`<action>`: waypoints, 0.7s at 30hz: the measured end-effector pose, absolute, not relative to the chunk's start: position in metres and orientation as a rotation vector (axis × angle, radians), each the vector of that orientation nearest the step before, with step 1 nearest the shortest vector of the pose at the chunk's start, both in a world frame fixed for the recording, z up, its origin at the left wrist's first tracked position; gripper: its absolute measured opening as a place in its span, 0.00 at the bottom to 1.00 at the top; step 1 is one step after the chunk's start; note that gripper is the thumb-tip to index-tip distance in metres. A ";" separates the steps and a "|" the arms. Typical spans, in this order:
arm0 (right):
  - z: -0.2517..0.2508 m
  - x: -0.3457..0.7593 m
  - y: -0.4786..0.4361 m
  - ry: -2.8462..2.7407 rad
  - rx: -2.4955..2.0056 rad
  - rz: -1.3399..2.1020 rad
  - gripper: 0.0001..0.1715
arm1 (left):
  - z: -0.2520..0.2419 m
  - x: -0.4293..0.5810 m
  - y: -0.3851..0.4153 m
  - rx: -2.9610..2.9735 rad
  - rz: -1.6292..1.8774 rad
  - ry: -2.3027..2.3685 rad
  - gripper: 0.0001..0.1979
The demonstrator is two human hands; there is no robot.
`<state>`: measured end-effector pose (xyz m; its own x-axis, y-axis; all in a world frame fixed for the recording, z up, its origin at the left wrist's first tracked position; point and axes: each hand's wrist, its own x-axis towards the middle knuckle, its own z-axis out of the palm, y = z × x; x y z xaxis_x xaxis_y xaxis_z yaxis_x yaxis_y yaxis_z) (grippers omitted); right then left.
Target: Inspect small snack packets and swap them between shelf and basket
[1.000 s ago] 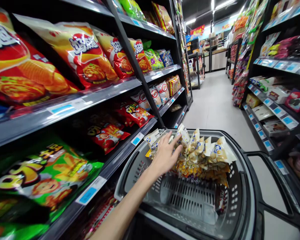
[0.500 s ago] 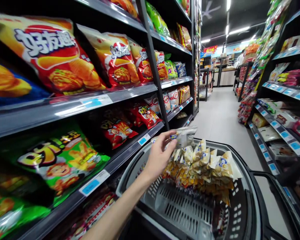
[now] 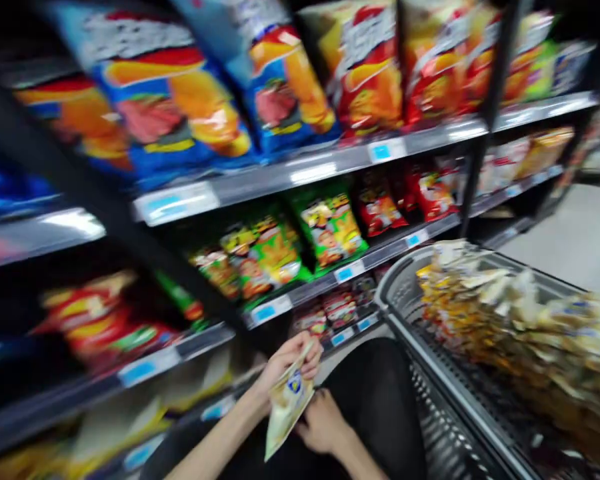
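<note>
My left hand (image 3: 290,360) is closed on the top of a small pale yellow snack packet (image 3: 286,408) and holds it low in front of me. Just below and to the right, my right hand (image 3: 324,427) touches the packet's lower edge with its fingers curled; its grip is blurred. At the right stands a grey shopping basket (image 3: 405,293) with a row of several similar packets (image 3: 500,313) in it. The whole view is smeared by motion.
Black shelves (image 3: 310,173) of large chip bags in blue, red and green fill the left and top, with blue price tags along the edges. Pale aisle floor (image 3: 585,233) shows at the far right. My dark trousers (image 3: 375,393) lie between the shelves and the basket.
My left hand has taken one packet out of the basket and brought it down toward my body. The right hand has come into view at the packet. The view swung left toward the shelves.
</note>
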<state>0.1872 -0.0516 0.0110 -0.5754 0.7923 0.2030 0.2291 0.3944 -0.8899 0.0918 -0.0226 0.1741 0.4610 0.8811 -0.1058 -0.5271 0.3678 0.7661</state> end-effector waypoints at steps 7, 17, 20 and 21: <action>0.010 0.158 -0.073 -1.014 -0.766 2.402 0.51 | 0.055 0.020 -0.077 0.184 1.316 0.653 0.16; 0.003 0.166 -0.076 -0.912 -0.954 2.224 0.30 | 0.029 0.000 -0.056 0.399 1.257 0.818 0.13; 0.003 0.164 -0.069 -0.916 -1.001 2.063 0.29 | 0.018 -0.009 -0.052 0.364 1.208 0.741 0.23; 0.003 0.162 -0.067 -0.946 -1.064 1.982 0.29 | 0.014 -0.012 -0.054 0.350 1.200 0.716 0.28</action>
